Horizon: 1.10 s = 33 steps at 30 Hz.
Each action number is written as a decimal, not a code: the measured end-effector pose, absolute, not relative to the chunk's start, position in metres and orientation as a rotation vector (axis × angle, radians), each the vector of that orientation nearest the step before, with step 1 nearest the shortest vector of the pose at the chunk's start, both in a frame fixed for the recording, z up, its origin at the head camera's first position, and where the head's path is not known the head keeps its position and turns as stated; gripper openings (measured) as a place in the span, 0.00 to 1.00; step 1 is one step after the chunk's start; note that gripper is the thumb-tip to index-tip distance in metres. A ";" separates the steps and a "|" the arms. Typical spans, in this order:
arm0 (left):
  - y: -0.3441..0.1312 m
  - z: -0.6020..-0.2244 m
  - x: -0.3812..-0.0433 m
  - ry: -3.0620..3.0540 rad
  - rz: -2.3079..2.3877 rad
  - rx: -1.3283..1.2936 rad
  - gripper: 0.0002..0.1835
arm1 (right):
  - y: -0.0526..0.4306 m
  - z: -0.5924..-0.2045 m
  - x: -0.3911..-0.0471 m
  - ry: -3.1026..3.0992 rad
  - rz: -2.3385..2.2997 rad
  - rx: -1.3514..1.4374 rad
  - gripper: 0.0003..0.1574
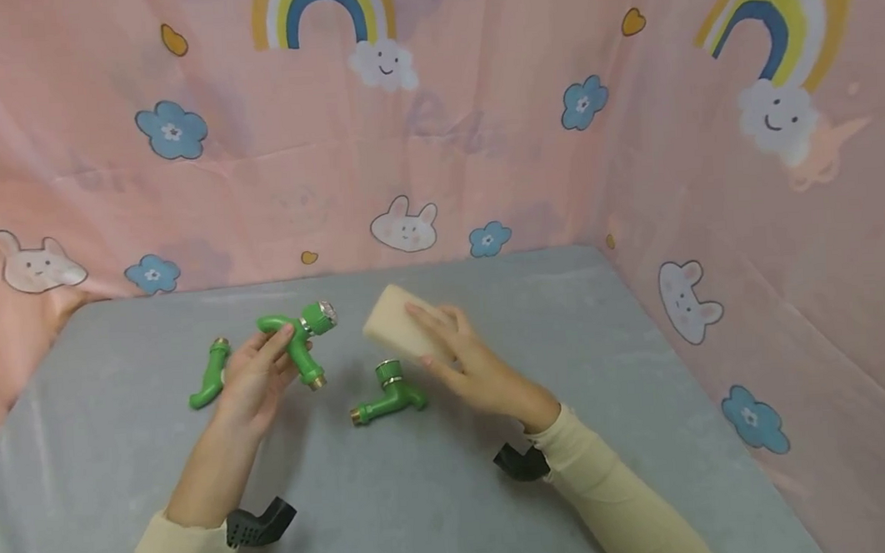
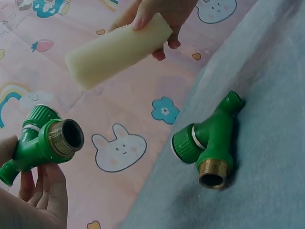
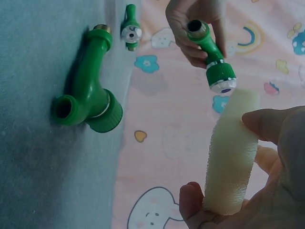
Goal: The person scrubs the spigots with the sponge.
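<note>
My left hand (image 1: 256,378) grips a green plastic faucet (image 1: 296,343) by its body, lifted over the table. The faucet's ribbed knob has a silvery cap, and its threaded brass inlet (image 2: 64,138) faces the left wrist camera. A cream sponge block (image 1: 403,320) is pinched between the thumb and fingers of my right hand (image 1: 485,374), held up close to the faucet's knob end. Between the hands, a second green faucet (image 1: 389,396) lies on its side on the table. A third green faucet (image 1: 211,374) lies beside my left hand, partly hidden by it.
A grey cloth covers the table (image 1: 395,513). Behind and to the right hangs a pink curtain (image 1: 482,166) printed with rainbows, rabbits and flowers. Black wrist mounts (image 1: 260,524) stick out from both cream sleeves (image 1: 619,493).
</note>
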State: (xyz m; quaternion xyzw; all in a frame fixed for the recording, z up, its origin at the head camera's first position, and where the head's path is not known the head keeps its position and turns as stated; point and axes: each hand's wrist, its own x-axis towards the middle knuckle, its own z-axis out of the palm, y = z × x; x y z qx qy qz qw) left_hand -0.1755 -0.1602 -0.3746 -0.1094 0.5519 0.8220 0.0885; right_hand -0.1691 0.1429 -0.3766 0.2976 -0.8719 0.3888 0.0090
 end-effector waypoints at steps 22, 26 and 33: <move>-0.174 -0.398 -0.193 1.810 2.138 -0.302 0.33 | 0.140 -0.374 -0.173 -2.760 1.168 0.873 0.40; -0.176 -0.406 -0.196 1.789 2.122 -0.287 0.34 | 0.140 -0.375 -0.173 -2.769 1.145 0.872 0.40; -0.175 -0.425 -0.199 1.913 2.012 -0.217 0.31 | 0.137 -0.378 -0.170 -2.788 1.077 0.910 0.40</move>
